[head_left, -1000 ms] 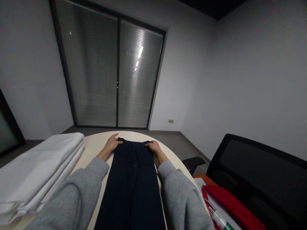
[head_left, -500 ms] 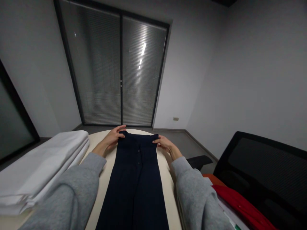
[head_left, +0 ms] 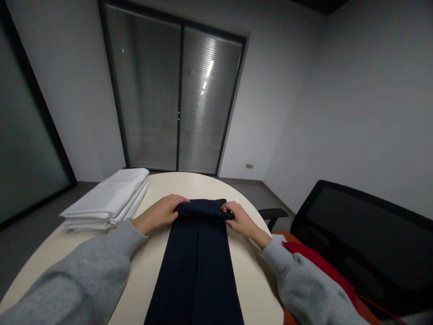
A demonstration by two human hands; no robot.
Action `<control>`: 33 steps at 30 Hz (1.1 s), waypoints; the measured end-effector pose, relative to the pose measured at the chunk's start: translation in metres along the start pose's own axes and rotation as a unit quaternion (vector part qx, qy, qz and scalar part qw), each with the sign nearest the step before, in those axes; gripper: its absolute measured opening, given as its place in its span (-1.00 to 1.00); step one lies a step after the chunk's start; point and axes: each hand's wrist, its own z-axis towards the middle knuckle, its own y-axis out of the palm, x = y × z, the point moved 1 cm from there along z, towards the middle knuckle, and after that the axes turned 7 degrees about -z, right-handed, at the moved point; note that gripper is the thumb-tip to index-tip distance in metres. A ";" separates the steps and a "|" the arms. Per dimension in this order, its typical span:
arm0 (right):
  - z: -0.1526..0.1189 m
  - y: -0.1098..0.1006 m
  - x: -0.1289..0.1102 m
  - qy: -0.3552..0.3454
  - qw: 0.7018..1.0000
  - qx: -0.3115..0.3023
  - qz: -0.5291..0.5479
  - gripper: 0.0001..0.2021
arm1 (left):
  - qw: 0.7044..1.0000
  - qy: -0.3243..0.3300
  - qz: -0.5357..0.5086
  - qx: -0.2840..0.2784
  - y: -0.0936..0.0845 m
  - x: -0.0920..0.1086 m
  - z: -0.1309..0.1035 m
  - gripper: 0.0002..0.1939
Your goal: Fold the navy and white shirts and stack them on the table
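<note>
A dark navy garment [head_left: 199, 266], narrow and long, lies lengthwise on the round cream table [head_left: 264, 289]. Its far end is turned over toward me into a thick fold [head_left: 204, 208]. My left hand [head_left: 165, 210] pinches the left corner of this fold, thumb below and fingers on top. At the opposite corner, my right hand [head_left: 241, 220] grips the cloth between thumb and curled fingers. The near end of the garment runs out of view at the bottom. Whether it is a shirt or trousers I cannot tell.
A stack of folded white cloth [head_left: 111, 194] lies on the table's left side. To the right stands a black mesh-backed chair [head_left: 361, 239] with an orange seat, red cloth [head_left: 321, 266] on it. Glass doors with blinds [head_left: 179, 99] are beyond the table.
Both hands have brought the garment's far end toward me and folded it over, covering the small buttons seen before. The view has shifted, showing more of the table and the white stack.
</note>
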 end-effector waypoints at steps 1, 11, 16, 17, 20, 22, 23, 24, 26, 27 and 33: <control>-0.011 0.002 -0.006 -0.009 1.000 -0.007 -0.017 -0.67 | 1.000 0.009 0.014 -0.005 0.005 0.006 -0.012 -0.33; -0.064 0.022 -0.037 -0.043 0.987 -0.065 -0.142 -0.60 | 0.986 0.031 0.149 -0.062 0.047 0.008 -0.070 -0.39; -0.056 0.023 -0.028 -0.008 0.981 -0.043 -0.189 -0.53 | 0.995 0.037 0.091 -0.013 0.054 -0.001 -0.060 -0.46; -0.054 0.024 -0.026 0.008 0.980 -0.031 -0.196 -0.51 | 0.995 0.035 0.090 0.000 0.056 -0.003 -0.057 -0.47; -0.053 0.028 -0.018 0.054 0.981 -0.013 -0.188 -0.42 | 0.995 0.025 0.096 -0.003 0.063 -0.007 -0.051 -0.47; -0.054 0.032 -0.013 0.068 0.983 -0.029 -0.166 -0.36 | 0.996 0.013 0.087 -0.033 0.065 -0.010 -0.050 -0.47; -0.055 0.033 -0.010 0.071 0.985 -0.039 -0.155 -0.35 | 0.996 0.005 0.075 -0.050 0.063 -0.011 -0.050 -0.47; -0.055 0.033 -0.008 0.073 0.985 -0.048 -0.147 -0.36 | 0.996 -0.006 0.061 -0.062 0.061 -0.011 -0.049 -0.48; -0.052 0.031 -0.002 0.080 0.986 -0.051 -0.140 -0.43 | 0.996 -0.026 0.039 -0.070 0.054 -0.011 -0.045 -0.52; -0.047 0.028 0.000 0.089 0.985 -0.044 -0.139 -0.51 | 0.997 -0.035 0.034 -0.062 0.050 -0.010 -0.041 -0.52; 0.016 0.017 -0.003 0.131 0.975 0.048 -0.171 -0.55 | 0.997 -0.048 0.059 0.021 0.059 -0.002 0.011 -0.41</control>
